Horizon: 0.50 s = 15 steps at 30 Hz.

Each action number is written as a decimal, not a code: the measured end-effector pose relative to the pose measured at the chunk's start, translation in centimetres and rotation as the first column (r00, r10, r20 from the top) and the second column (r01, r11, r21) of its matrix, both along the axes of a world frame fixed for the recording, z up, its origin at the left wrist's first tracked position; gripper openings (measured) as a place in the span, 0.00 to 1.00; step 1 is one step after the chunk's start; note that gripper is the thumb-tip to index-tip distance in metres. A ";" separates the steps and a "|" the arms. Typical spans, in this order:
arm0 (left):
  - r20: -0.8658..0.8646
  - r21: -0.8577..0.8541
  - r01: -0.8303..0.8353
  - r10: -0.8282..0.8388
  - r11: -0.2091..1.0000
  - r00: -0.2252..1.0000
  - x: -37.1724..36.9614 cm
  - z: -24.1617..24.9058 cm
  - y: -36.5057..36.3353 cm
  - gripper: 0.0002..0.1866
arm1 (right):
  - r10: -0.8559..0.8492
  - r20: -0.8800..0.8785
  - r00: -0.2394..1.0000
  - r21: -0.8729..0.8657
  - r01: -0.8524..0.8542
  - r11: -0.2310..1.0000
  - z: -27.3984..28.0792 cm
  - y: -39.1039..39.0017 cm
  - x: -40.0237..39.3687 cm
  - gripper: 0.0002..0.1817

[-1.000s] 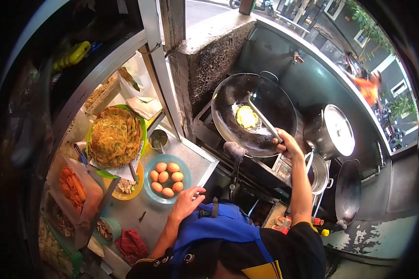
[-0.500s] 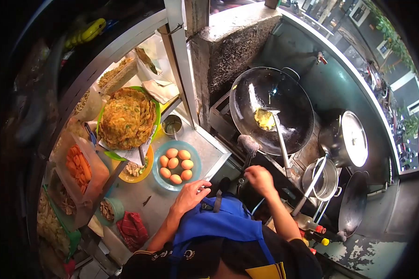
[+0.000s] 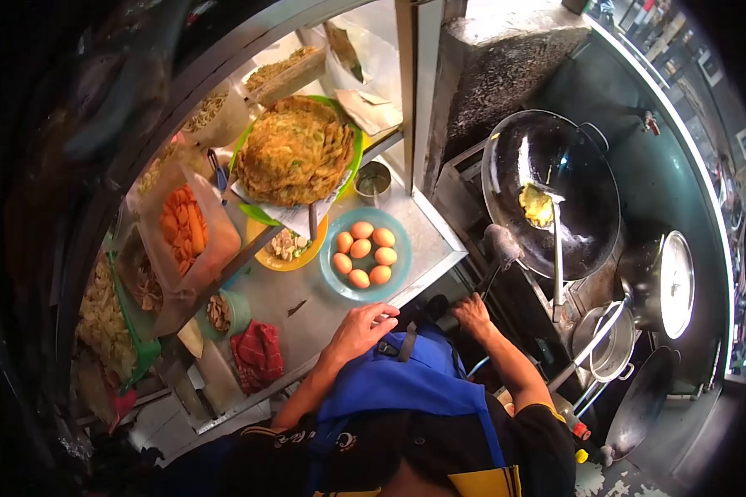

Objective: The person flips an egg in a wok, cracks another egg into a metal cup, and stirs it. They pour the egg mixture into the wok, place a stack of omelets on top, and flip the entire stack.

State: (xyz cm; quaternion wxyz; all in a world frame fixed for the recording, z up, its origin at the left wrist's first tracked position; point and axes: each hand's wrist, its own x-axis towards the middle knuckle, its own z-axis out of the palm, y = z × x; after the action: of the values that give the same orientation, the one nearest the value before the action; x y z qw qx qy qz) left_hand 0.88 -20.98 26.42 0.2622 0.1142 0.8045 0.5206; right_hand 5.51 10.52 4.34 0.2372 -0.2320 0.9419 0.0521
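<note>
My left hand (image 3: pixel 361 333) is held over the blue apron (image 3: pixel 406 385), fingers loosely bent and apart, with nothing in it. Just beyond it, several brown eggs (image 3: pixel 360 248) lie on a light-blue plate (image 3: pixel 400 273). My right hand (image 3: pixel 472 317) is low at the stove's dark front edge, fingers curled; what they close on is hidden. Above that hand is the cloth-wrapped handle (image 3: pixel 502 245) of a large black wok (image 3: pixel 588 199). Inside the wok, a yellow egg mixture (image 3: pixel 536 205) lies against a metal spatula (image 3: pixel 557 248), whose handle rests over the rim.
Fried omelettes (image 3: pixel 294 151) are piled on a green plate (image 3: pixel 355 157), left. Nearby are a tub of carrots (image 3: pixel 184 225), a metal cup (image 3: pixel 373 182) and a red cloth (image 3: pixel 257 356). Right of the stove are a lidded pot (image 3: pixel 656 282), a strainer pot (image 3: pixel 605 340) and another wok (image 3: pixel 642 402).
The view has turned left, shifting the scene rightward. My right hand has lowered towards the stove's front edge. My left hand stays over the apron. Egg and spatula remain in the wok.
</note>
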 end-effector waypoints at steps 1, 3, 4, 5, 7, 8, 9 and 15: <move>0.009 0.015 0.011 -0.011 1.000 1.000 0.1 -0.2 -0.2 0.12 | -0.022 -0.058 0.998 -0.113 0.015 0.993 0.3 0.0 0.5 0.10; 0.021 0.013 0.013 -0.013 1.000 1.000 0.3 -0.6 -0.6 0.13 | -0.080 -0.175 0.981 -0.191 0.046 0.981 0.4 -0.1 1.3 0.10; 0.013 0.025 0.026 -0.026 0.999 1.000 0.4 -1.0 -0.8 0.13 | -0.153 -0.238 0.959 -0.097 0.133 0.986 0.4 -0.1 1.3 0.10; 0.006 0.036 0.040 -0.040 0.999 0.999 0.5 -1.3 -0.9 0.13 | -0.217 -0.305 0.927 -0.009 0.225 0.974 0.5 -0.2 1.3 0.10; 0.001 0.036 0.053 -0.053 0.998 0.999 0.7 -1.6 -1.3 0.13 | -0.160 -0.246 0.956 0.073 0.184 0.980 -0.6 0.3 1.2 0.09; -0.015 0.040 0.070 -0.069 0.997 0.997 0.6 -1.7 -1.5 0.13 | -0.137 -0.260 0.956 0.067 0.159 0.985 -0.9 0.6 1.2 0.09; -0.013 0.041 0.069 -0.068 0.997 0.998 0.5 -1.5 -1.6 0.13 | -0.111 -0.275 0.955 0.061 0.133 0.989 -1.0 0.8 1.2 0.09; 0.019 0.006 0.010 -0.011 1.000 1.000 1.3 -1.1 -3.7 0.13 | -0.155 -0.175 0.972 0.007 0.158 0.987 -0.9 0.8 1.0 0.09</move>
State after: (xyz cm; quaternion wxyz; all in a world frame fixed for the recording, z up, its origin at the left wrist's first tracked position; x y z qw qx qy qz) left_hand 2.21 -24.65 25.29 0.2723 0.1143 0.7997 0.5228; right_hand 6.50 11.34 3.41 0.1599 -0.1491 0.9738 0.0631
